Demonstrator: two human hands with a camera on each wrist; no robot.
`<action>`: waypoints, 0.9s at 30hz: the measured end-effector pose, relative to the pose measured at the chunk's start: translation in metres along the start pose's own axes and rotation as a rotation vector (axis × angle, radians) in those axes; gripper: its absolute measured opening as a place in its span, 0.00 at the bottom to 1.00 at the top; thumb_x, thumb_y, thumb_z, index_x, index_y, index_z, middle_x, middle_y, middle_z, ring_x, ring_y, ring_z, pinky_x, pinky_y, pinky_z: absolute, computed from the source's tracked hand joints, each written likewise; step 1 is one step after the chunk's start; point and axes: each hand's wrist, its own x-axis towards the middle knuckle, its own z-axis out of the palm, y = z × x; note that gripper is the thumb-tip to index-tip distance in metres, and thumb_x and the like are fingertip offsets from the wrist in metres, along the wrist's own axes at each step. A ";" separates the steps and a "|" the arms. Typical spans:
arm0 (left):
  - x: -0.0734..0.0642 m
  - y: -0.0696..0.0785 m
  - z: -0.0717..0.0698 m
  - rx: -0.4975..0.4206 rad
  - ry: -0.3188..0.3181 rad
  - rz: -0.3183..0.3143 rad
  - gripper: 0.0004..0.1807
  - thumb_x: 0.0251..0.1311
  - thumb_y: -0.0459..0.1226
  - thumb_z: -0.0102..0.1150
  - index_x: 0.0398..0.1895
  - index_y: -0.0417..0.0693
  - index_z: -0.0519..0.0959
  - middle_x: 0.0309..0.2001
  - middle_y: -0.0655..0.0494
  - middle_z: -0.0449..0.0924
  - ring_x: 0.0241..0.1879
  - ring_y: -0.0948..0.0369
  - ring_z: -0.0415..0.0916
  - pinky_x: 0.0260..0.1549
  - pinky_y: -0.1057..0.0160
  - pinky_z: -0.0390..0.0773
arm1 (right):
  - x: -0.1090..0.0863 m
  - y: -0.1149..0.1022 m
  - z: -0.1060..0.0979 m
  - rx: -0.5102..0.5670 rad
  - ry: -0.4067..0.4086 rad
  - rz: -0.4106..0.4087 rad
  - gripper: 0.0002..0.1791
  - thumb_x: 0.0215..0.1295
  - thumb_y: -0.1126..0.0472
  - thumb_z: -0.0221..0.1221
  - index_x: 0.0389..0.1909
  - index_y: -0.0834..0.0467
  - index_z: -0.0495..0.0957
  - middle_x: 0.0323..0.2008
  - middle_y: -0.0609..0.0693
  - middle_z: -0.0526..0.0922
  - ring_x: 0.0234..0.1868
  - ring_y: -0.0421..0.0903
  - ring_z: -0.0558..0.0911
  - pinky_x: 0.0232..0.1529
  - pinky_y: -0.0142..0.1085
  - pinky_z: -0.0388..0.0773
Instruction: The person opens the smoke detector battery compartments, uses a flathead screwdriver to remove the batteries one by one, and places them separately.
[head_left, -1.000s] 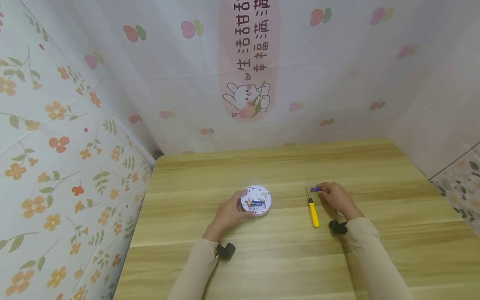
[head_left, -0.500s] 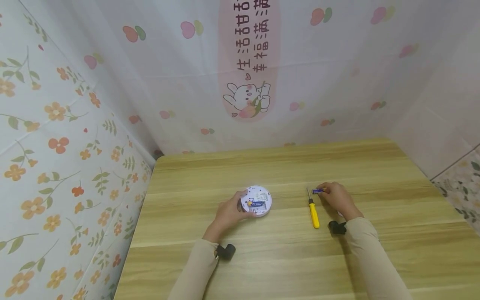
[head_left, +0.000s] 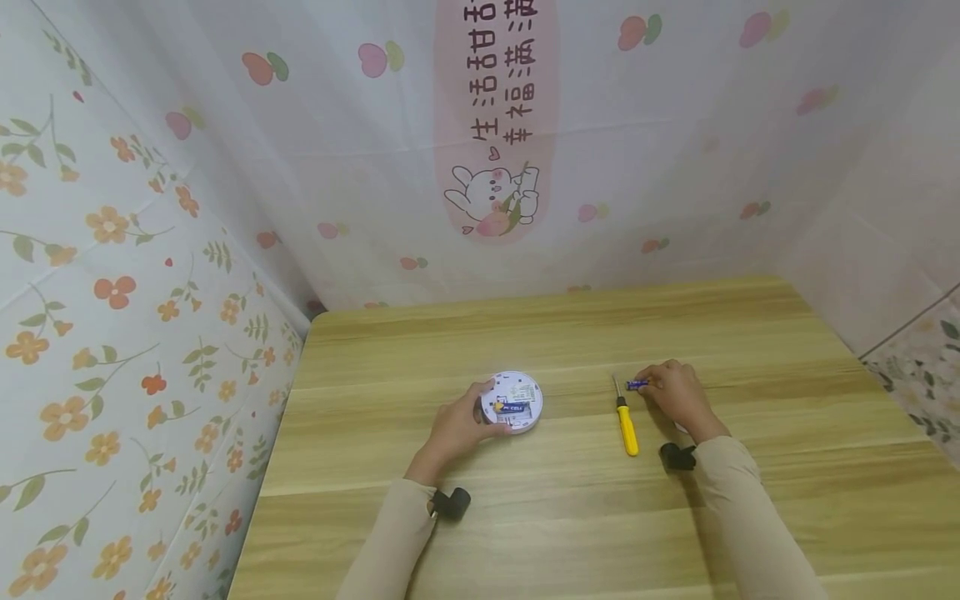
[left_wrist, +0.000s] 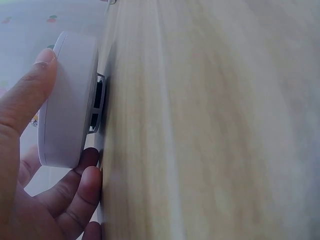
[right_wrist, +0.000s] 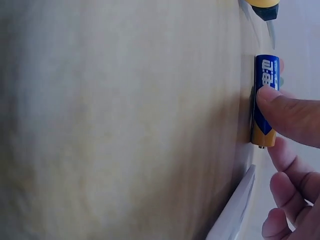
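Observation:
My left hand grips the edge of a round white smoke detector, thumb on its near side. Its back faces up, and a blue battery with an orange end lies in the compartment. The left wrist view shows the white side of the casing and dark slotted vents underneath, close to the tabletop. Over on the right, my right hand pinches a second blue-and-orange battery between thumb and fingers, low by the wood. The other fingers curl loosely below it.
A yellow-handled screwdriver lies between the hands, tip pointing away. Partly hidden under my right hand is a flat white piece. The wooden table ends at a printed curtain behind.
My right hand and its battery have shifted slightly to the right, and the battery's angle has turned a little. The left hand and smoke detector stay in place.

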 end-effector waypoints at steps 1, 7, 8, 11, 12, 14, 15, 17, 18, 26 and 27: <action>0.000 0.000 0.000 0.001 0.000 0.003 0.49 0.40 0.63 0.70 0.70 0.69 0.63 0.67 0.49 0.71 0.66 0.40 0.66 0.68 0.41 0.56 | -0.001 0.000 0.000 -0.002 0.001 0.000 0.08 0.63 0.63 0.61 0.42 0.61 0.83 0.42 0.67 0.78 0.46 0.67 0.72 0.46 0.57 0.68; 0.000 -0.002 0.001 -0.004 -0.003 0.008 0.50 0.40 0.62 0.70 0.70 0.68 0.62 0.67 0.49 0.71 0.66 0.41 0.66 0.69 0.41 0.54 | -0.004 -0.002 -0.002 -0.024 -0.004 -0.013 0.08 0.62 0.63 0.62 0.40 0.60 0.83 0.42 0.67 0.80 0.43 0.65 0.75 0.43 0.55 0.69; 0.000 -0.001 0.001 -0.007 -0.004 0.005 0.50 0.40 0.62 0.70 0.70 0.68 0.62 0.67 0.50 0.71 0.66 0.41 0.65 0.69 0.40 0.54 | -0.005 -0.003 -0.003 -0.027 -0.005 -0.016 0.08 0.62 0.63 0.62 0.41 0.60 0.83 0.42 0.66 0.80 0.42 0.65 0.75 0.42 0.55 0.69; 0.000 -0.001 0.000 -0.012 -0.003 0.000 0.50 0.40 0.63 0.70 0.70 0.68 0.62 0.67 0.50 0.70 0.66 0.40 0.65 0.69 0.39 0.53 | -0.008 -0.002 -0.005 -0.028 -0.001 -0.021 0.09 0.62 0.62 0.62 0.41 0.60 0.84 0.42 0.65 0.81 0.42 0.63 0.75 0.42 0.54 0.69; 0.000 -0.001 -0.001 -0.013 -0.003 -0.001 0.50 0.40 0.62 0.70 0.70 0.68 0.62 0.67 0.50 0.70 0.66 0.40 0.65 0.69 0.39 0.53 | -0.009 -0.002 -0.006 -0.026 0.002 -0.023 0.08 0.61 0.62 0.62 0.40 0.60 0.84 0.42 0.65 0.81 0.42 0.63 0.75 0.42 0.54 0.69; 0.000 0.000 -0.001 -0.013 -0.003 0.000 0.49 0.40 0.62 0.70 0.70 0.68 0.62 0.67 0.50 0.70 0.66 0.40 0.65 0.69 0.39 0.53 | -0.012 -0.001 -0.009 -0.033 0.011 -0.030 0.08 0.61 0.62 0.63 0.40 0.60 0.84 0.42 0.65 0.81 0.42 0.64 0.76 0.43 0.55 0.69; 0.000 0.001 -0.001 -0.012 -0.003 0.000 0.49 0.40 0.62 0.70 0.70 0.68 0.62 0.67 0.49 0.70 0.66 0.40 0.65 0.69 0.39 0.54 | -0.013 0.000 -0.010 -0.034 0.015 -0.032 0.08 0.61 0.62 0.63 0.39 0.60 0.84 0.42 0.65 0.81 0.42 0.64 0.76 0.43 0.56 0.70; 0.000 0.001 -0.002 -0.016 -0.003 0.000 0.49 0.40 0.62 0.71 0.70 0.68 0.62 0.67 0.50 0.70 0.66 0.40 0.65 0.69 0.39 0.54 | -0.016 0.000 -0.013 -0.035 0.016 -0.031 0.07 0.61 0.62 0.63 0.39 0.60 0.84 0.42 0.65 0.82 0.42 0.64 0.77 0.44 0.57 0.70; 0.000 0.001 -0.002 -0.018 -0.004 -0.001 0.49 0.40 0.61 0.71 0.70 0.68 0.62 0.67 0.50 0.70 0.66 0.40 0.65 0.68 0.39 0.54 | -0.018 0.000 -0.014 -0.036 0.013 -0.030 0.07 0.61 0.63 0.62 0.39 0.59 0.84 0.42 0.65 0.82 0.43 0.64 0.77 0.44 0.57 0.70; 0.000 -0.001 0.000 -0.004 -0.004 0.004 0.51 0.40 0.63 0.70 0.71 0.67 0.62 0.67 0.50 0.70 0.66 0.40 0.65 0.69 0.40 0.54 | -0.032 -0.005 -0.022 -0.053 -0.008 -0.050 0.07 0.60 0.65 0.62 0.39 0.58 0.84 0.40 0.62 0.83 0.46 0.66 0.77 0.47 0.61 0.70; 0.000 -0.002 0.000 -0.004 -0.004 0.006 0.51 0.40 0.63 0.70 0.71 0.67 0.62 0.67 0.50 0.70 0.66 0.40 0.65 0.69 0.40 0.54 | -0.034 -0.006 -0.023 -0.058 -0.009 -0.054 0.07 0.60 0.66 0.62 0.39 0.58 0.84 0.40 0.62 0.83 0.46 0.66 0.77 0.47 0.61 0.69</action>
